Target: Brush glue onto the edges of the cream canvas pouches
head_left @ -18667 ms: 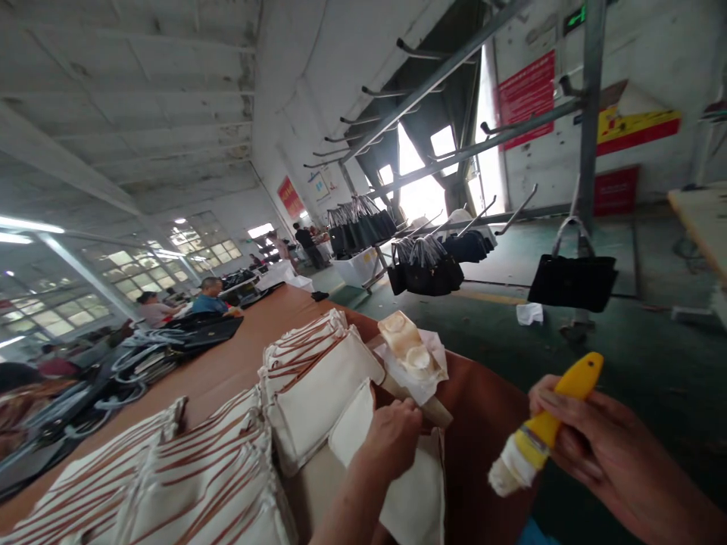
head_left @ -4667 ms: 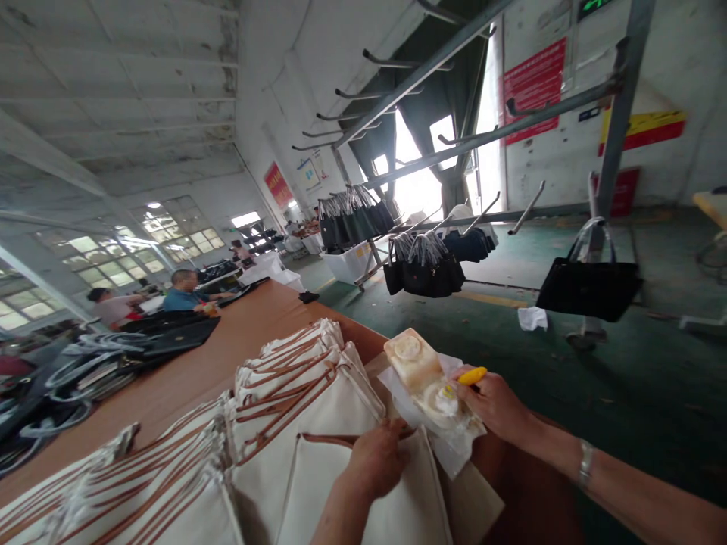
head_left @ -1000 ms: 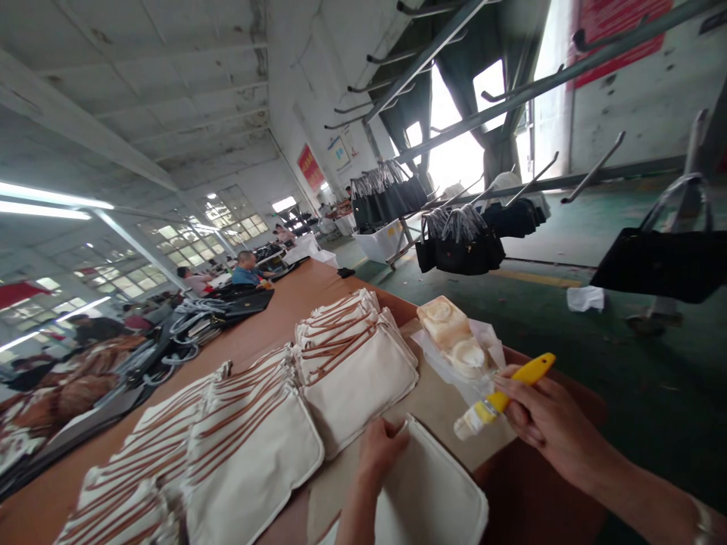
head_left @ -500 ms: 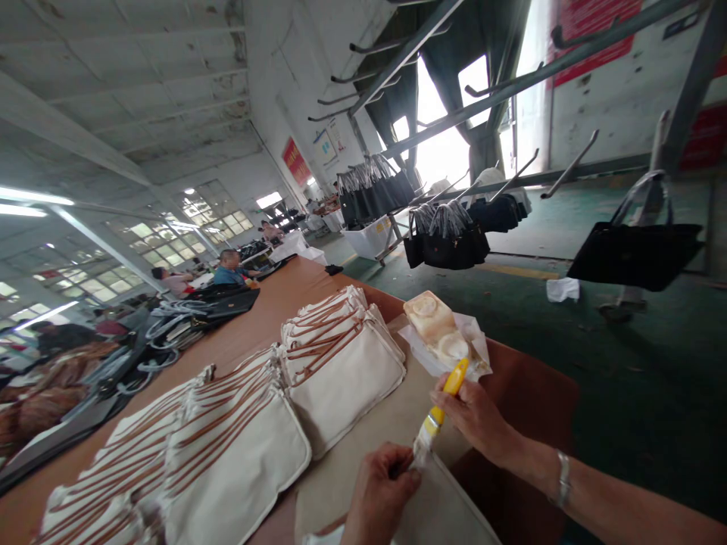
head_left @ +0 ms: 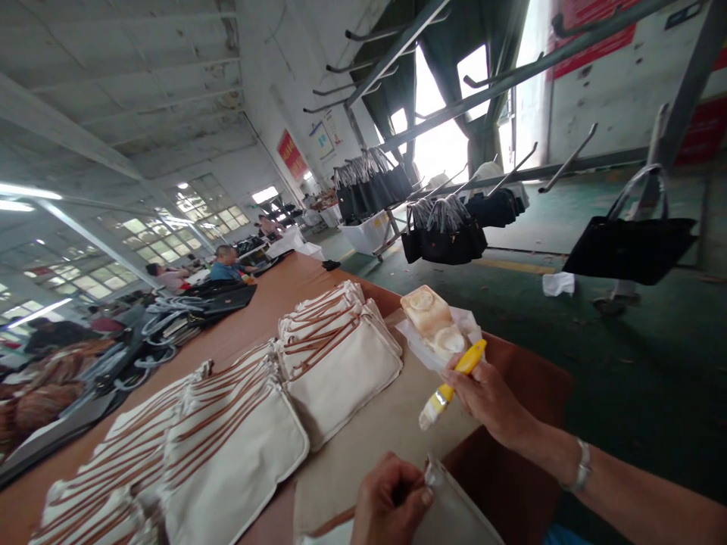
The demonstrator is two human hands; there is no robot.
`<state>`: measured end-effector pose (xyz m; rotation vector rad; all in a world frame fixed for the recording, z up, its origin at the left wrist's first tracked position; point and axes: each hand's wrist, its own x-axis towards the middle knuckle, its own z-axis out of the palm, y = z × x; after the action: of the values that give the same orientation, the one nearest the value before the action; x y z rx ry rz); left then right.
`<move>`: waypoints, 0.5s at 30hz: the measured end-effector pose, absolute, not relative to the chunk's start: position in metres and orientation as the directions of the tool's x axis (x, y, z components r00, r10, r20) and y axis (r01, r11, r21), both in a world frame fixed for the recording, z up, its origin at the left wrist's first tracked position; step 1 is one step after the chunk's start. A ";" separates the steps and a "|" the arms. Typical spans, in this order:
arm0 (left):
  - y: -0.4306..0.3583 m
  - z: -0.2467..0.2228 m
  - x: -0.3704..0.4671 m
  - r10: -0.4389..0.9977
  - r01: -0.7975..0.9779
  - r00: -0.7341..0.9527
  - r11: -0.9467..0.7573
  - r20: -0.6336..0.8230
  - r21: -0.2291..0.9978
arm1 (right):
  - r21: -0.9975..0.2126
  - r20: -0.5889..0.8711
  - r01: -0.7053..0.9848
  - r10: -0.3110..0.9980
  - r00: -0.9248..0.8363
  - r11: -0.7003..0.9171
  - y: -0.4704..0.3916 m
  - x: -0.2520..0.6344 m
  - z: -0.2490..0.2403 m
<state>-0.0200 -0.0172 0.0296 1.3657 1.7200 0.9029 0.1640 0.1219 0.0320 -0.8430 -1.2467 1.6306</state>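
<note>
Head view: right hand [head_left: 488, 393] clenched round a yellow-handled brush [head_left: 451, 382], bristle end pointing down-left, raised above the brown paper sheet [head_left: 375, 446] on the table [head_left: 250, 318]. Left hand [head_left: 391, 503] pinches the top corner of a cream canvas pouch [head_left: 454, 518] at bottom edge of frame, below the brush tip and apart from it. Glue tray [head_left: 435, 325] on white paper just behind the right hand. Stacks of cream pouches with brown straps [head_left: 335, 356] to the left. Black bags [head_left: 443, 238] hang on racks beyond.
</note>
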 end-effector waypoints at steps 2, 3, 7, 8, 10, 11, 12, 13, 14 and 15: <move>-0.020 0.031 -0.014 0.981 0.493 -0.177 0.155 -0.076 0.856 | -0.955 -0.044 -0.245 0.892 -0.450 -0.170 0.119 0.161 0.033; -0.021 0.032 -0.012 0.977 0.500 -0.200 0.170 -0.078 0.849 | -0.949 -0.066 -0.237 0.865 -0.497 -0.209 0.117 0.160 0.034; -0.023 0.029 -0.009 0.947 0.485 -0.281 0.277 -0.152 0.829 | -0.934 -0.103 -0.225 0.810 -0.577 -0.279 0.115 0.163 0.043; -0.023 0.028 -0.009 0.947 0.489 -0.282 0.281 -0.155 0.826 | -0.935 -0.093 -0.237 0.825 -0.558 -0.266 0.117 0.165 0.045; -0.023 0.026 -0.011 0.950 0.506 -0.274 0.273 -0.148 0.818 | -0.939 -0.062 -0.263 0.864 -0.500 -0.220 0.119 0.166 0.048; -0.023 0.024 -0.012 0.953 0.515 -0.266 0.270 -0.147 0.814 | -0.942 -0.052 -0.265 0.872 -0.487 -0.204 0.118 0.166 0.048; -0.024 0.022 -0.013 0.955 0.532 -0.258 0.265 -0.144 0.804 | -0.944 -0.051 -0.260 0.866 -0.497 -0.205 0.115 0.165 0.048; -0.025 0.019 -0.015 0.959 0.564 -0.249 0.256 -0.133 0.785 | -0.942 -0.060 -0.251 0.849 -0.526 -0.222 0.111 0.164 0.047; -0.027 0.015 -0.016 0.964 0.615 -0.241 0.242 -0.113 0.751 | -0.938 -0.080 -0.236 0.821 -0.566 -0.255 0.105 0.163 0.045; -0.030 0.011 -0.018 0.968 0.677 -0.236 0.228 -0.088 0.700 | -0.925 -0.105 -0.231 0.788 -0.607 -0.302 0.100 0.162 0.043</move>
<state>-0.0181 -0.0303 0.0105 1.5064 1.9899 0.7374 0.1624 0.1003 0.0431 -0.7477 -1.2633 1.9644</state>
